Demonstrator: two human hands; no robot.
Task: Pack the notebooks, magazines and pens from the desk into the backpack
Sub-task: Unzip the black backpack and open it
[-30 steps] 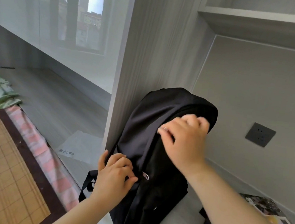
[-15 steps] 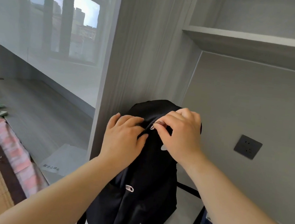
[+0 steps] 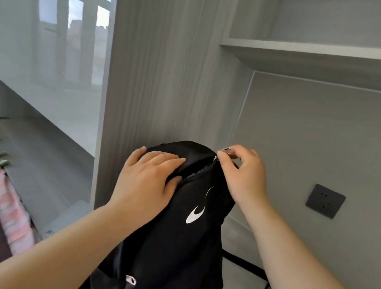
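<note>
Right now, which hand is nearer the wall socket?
Right. The right hand pinches the zipper pull atop the backpack, socket-side; the left hand presses the far side from the wall socket.

A home bedroom with a built-in study nook. The tall grey wood-grain partition panel (image 3: pixel 159 73) is the landmark: right of it, a grey wall shelf (image 3: pixel 323 55) and dark wall socket (image 3: pixel 325 200); left of it, a glossy white cabinet front (image 3: pixel 42 54) and pink-striped bedding (image 3: pixel 6 206).

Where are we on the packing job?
Done: nothing visibly packed. In hand: left hand steadies the backpack top while right hand pinches the zipper pull at the crest. Left: the desk items, none clearly visible.
</note>
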